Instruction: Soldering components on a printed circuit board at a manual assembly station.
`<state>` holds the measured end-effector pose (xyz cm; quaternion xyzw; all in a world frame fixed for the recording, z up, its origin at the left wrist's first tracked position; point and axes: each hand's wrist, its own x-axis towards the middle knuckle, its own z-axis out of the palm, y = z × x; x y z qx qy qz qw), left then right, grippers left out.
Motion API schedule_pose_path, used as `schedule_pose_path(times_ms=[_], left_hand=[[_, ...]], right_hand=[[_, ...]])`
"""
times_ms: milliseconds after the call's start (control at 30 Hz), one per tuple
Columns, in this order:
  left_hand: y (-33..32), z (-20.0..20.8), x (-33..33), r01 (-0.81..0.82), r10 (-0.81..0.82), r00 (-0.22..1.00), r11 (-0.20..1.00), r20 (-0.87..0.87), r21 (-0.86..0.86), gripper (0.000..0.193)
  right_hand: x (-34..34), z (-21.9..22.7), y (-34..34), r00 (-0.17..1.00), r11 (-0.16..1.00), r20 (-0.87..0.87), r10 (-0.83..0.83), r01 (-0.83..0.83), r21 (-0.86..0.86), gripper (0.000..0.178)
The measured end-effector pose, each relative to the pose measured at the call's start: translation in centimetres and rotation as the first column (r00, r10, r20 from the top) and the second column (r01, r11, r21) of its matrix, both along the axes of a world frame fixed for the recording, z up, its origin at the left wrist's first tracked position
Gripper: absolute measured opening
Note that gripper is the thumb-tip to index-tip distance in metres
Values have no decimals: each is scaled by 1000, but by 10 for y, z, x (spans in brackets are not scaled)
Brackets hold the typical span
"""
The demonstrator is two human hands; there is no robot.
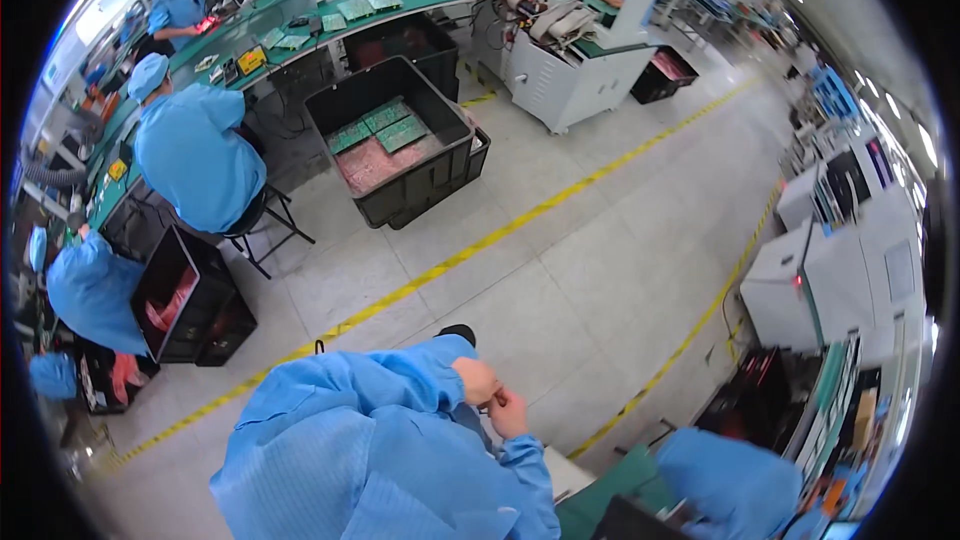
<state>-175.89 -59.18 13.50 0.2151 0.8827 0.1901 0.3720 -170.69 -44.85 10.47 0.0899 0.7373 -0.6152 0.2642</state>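
Observation:
Both my arms are in blue sleeves, and my hands meet in front of my body. My left hand (475, 380) is closed, its fingers curled toward the right hand. Pressed up against it is my right hand (511, 414), with thumb and fingers pinched together. Whatever the fingers hold, if anything, is too small or hidden to make out. Below them is the grey floor (560, 340), and a dark shoe (458, 333) shows just beyond the left hand.
Yellow tape lines (470, 258) cross the floor. Ahead stands a black bin (400, 195) with green circuit boards and pink wrap. Seated co-workers (200, 155) line a green bench (330, 15) at left. White machines (790, 270) and another person (730, 480) are at right.

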Motion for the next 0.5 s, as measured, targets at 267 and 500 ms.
schedule_pose_path(times_ms=[267,500], left_hand=[[135,-35,-264,-59,58,998,998,39,33,44],[316,6,-495,138,-153,986,972,69,189,51]], right_hand=[[-253,-58,148,998,986,17,-66,67,-155,22],[-447,12,316,956,956,16,-291,291,39,23]])
